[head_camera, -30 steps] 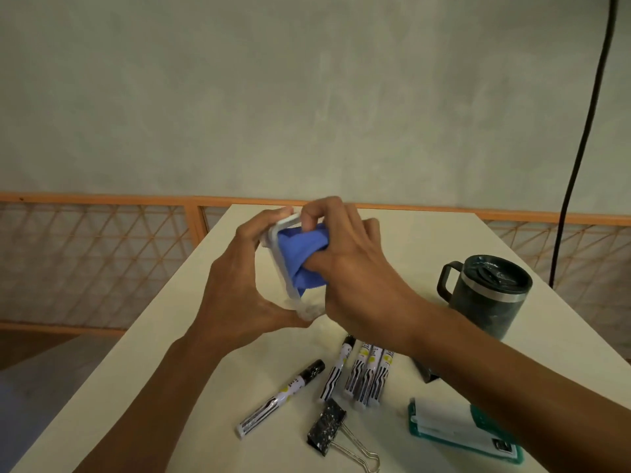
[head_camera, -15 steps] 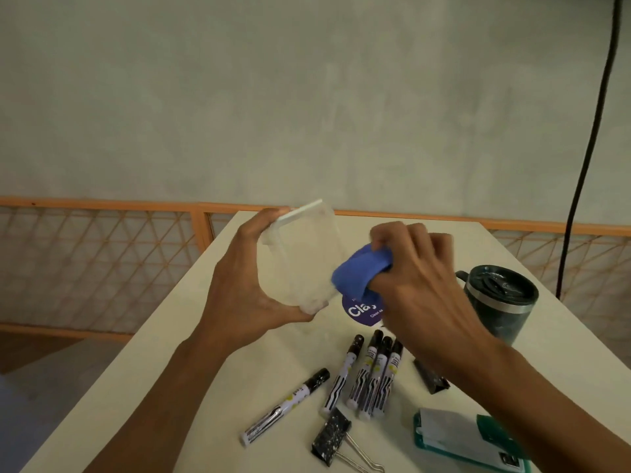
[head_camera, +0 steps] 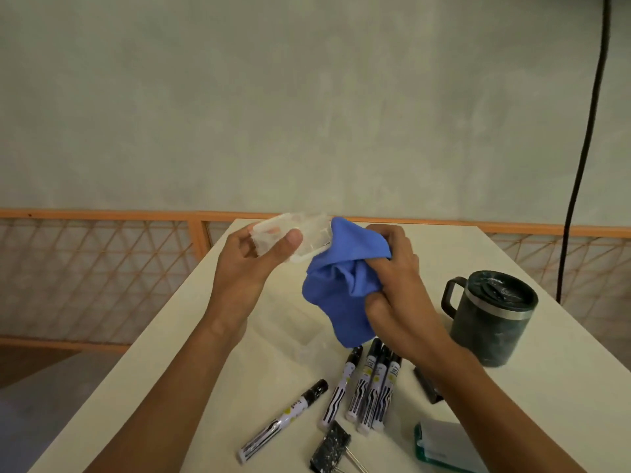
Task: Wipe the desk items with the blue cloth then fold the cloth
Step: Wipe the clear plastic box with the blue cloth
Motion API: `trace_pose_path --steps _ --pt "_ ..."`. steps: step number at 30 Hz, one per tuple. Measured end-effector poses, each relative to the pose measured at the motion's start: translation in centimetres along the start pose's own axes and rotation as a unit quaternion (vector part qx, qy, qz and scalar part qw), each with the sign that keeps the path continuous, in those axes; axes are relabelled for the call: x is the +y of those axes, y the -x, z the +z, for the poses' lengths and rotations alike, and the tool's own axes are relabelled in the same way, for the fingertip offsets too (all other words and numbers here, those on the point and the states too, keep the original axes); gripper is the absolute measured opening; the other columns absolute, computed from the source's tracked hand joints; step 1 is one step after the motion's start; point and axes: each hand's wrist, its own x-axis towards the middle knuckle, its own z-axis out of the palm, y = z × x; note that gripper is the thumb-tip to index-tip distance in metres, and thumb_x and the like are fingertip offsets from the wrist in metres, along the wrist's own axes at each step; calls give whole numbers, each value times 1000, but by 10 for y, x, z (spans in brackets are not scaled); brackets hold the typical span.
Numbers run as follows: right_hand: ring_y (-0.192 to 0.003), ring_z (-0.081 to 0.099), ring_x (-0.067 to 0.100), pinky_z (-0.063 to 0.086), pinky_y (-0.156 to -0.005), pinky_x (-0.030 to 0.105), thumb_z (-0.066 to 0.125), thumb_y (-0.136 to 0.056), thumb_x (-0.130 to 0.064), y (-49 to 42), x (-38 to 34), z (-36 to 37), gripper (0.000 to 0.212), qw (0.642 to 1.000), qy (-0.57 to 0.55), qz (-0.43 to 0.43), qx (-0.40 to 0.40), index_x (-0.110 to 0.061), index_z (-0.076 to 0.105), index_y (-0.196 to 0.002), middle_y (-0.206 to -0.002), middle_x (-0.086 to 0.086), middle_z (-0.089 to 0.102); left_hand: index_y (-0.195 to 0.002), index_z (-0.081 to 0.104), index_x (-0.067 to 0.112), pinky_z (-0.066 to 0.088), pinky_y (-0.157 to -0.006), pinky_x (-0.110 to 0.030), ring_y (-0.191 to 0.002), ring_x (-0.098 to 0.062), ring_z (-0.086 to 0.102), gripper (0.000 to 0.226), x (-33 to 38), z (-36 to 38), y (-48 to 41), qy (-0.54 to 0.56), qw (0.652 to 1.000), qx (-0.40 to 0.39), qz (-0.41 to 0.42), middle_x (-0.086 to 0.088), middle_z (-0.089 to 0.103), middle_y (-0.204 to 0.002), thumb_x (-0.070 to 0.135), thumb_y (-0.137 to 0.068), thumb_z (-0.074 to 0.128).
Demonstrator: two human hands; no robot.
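Note:
My left hand (head_camera: 249,268) holds a small clear plastic box (head_camera: 300,233) above the white desk (head_camera: 444,247), thumb on top of it. My right hand (head_camera: 396,288) grips the bunched blue cloth (head_camera: 338,285), whose upper edge touches the box's right end while the rest hangs down. Several black-and-white markers (head_camera: 372,390) lie on the desk below the cloth, one more marker (head_camera: 283,421) lies apart to the left. A black binder clip (head_camera: 331,452) lies near the front edge.
A dark lidded mug (head_camera: 491,319) stands at the right. A green and white object (head_camera: 440,445) lies at the front right, and a small black piece (head_camera: 426,384) shows under my right forearm. An orange lattice railing (head_camera: 102,268) runs behind the desk; a black cable (head_camera: 587,131) hangs at the right.
The cloth came out of the box and has loosened in my right hand, now hanging open. My left hand has tipped the box flatter and lifted it slightly.

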Motion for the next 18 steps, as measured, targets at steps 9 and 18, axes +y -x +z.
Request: trace_pose_path --steps 9,18 --pt "-115 60 2 51 -92 16 75 -95 -50 -36 -23 15 62 991 -13 -14 134 -18 55 -144 -137 -1 44 -116 69 7 51 -114 -56 -106 -30 73 110 16 22 -28 -26 999 -33 -22 2 72 -104 104 -62 61" --pt "-114 62 10 50 -95 19 83 -84 -53 -51 -21 -4 68 975 -22 -51 215 -8 67 -132 -132 8 53 -130 64 16 55 -111 -42 -117 -13 75 109 30 20 -36 -8 997 -68 -33 6 80 -119 88 -51 86"
